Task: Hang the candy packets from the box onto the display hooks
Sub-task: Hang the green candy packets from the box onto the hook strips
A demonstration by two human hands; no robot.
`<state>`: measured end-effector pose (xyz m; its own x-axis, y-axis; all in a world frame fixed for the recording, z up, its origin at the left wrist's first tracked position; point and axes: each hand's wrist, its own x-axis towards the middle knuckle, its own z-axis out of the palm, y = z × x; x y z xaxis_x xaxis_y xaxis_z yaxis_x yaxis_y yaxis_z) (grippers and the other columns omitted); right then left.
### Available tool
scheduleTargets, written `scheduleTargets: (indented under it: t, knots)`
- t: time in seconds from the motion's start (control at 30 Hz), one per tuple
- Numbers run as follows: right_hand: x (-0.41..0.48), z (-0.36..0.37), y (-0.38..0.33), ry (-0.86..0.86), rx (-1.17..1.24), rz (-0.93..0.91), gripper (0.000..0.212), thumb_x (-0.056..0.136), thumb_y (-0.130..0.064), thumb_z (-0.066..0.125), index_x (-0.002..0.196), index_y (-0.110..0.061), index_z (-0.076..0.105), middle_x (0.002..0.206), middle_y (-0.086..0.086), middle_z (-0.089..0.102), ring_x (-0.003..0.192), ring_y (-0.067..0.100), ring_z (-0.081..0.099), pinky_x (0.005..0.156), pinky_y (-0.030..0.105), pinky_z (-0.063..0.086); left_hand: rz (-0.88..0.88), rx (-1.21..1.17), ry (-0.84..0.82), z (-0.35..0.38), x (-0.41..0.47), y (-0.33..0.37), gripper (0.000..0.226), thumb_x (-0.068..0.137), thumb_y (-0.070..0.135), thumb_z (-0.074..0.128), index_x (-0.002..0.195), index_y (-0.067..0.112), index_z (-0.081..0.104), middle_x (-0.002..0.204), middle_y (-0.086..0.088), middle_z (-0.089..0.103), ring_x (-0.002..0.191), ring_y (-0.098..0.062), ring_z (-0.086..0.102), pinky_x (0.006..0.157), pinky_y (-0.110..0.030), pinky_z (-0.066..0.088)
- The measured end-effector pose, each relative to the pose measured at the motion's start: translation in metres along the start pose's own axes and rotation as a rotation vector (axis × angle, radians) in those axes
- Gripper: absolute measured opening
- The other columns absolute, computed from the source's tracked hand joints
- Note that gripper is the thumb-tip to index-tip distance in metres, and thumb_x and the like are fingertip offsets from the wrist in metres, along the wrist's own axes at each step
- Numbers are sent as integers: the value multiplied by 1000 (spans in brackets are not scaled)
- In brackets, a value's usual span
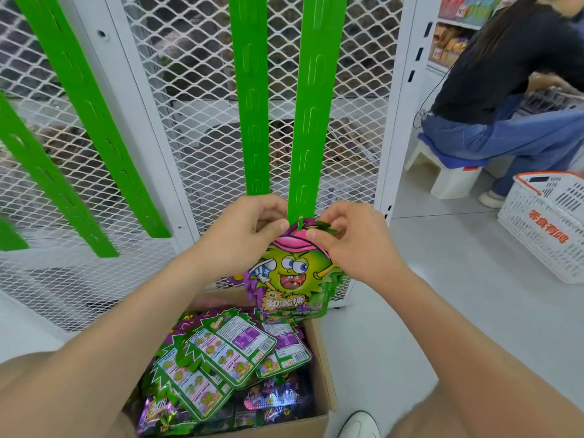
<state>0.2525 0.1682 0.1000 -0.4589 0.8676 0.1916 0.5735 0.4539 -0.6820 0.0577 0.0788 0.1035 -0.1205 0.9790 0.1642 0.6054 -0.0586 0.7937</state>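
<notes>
Pinching the candy packet point(290, 273) by its top edge with both hands. The left hand point(249, 232) is gripping the top-left between thumb and fingers, and the right hand point(350, 245) is doing the same at top-right. The packet is hanging upright at frame centre, printed face toward camera. Its hang hole is meeting the bottom tab point(300, 223) of the right-hand green clip strip point(311, 121). The tab tip is poking through, so I'm reading this as threading, not seated yet. More packet edges are showing behind the front one; count unclear.

Handling call: light, floppy glossy film, probably slick. Best hold is the flat header either side of the hole, as the hands are doing now. Yanking is risking a torn hole.

Directly below at 6 o'clock, the cardboard box point(322, 374) is holding loose packets point(227, 352), mostly back side up. A second green strip point(249, 90) is running up at 12, with white mesh panel point(189, 121) behind both. A white basket point(543, 222) is sitting at 3 o'clock, and another person point(505, 90) is sitting on a stool at 2.
</notes>
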Motion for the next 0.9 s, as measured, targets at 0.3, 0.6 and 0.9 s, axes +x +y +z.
scheduleTargets:
  t: [0.3, 0.6, 0.9]
  knots:
    - [-11, 27, 8, 245, -289, -274, 28, 76, -2, 65, 97, -19, 58, 98, -1, 52, 93, 24, 51, 83, 40, 47, -146, 326, 232, 14, -26, -69, 29, 96, 1, 60, 114, 20, 50, 110, -1, 66, 101, -22, 62, 82, -38, 48]
    - [-40, 89, 11, -909, -565, -385, 25, 99, -28, 62, 124, -24, 66, 83, -8, 55, 99, 25, 65, 87, 41, 55, -597, 537, -616, 85, -105, -169, 111, 72, 73, 80, 156, 14, 35, 160, -7, 43, 147, -31, 44, 112, -51, 47]
    - [-27, 103, 21, -891, -613, -328, 25, 102, -31, 59, 126, -26, 65, 80, -8, 42, 106, 32, 62, 85, 43, 53, -272, 734, -501, 89, -129, -159, 37, 102, 38, 53, 136, 26, 60, 101, 2, 72, 89, -26, 67, 78, -41, 61]
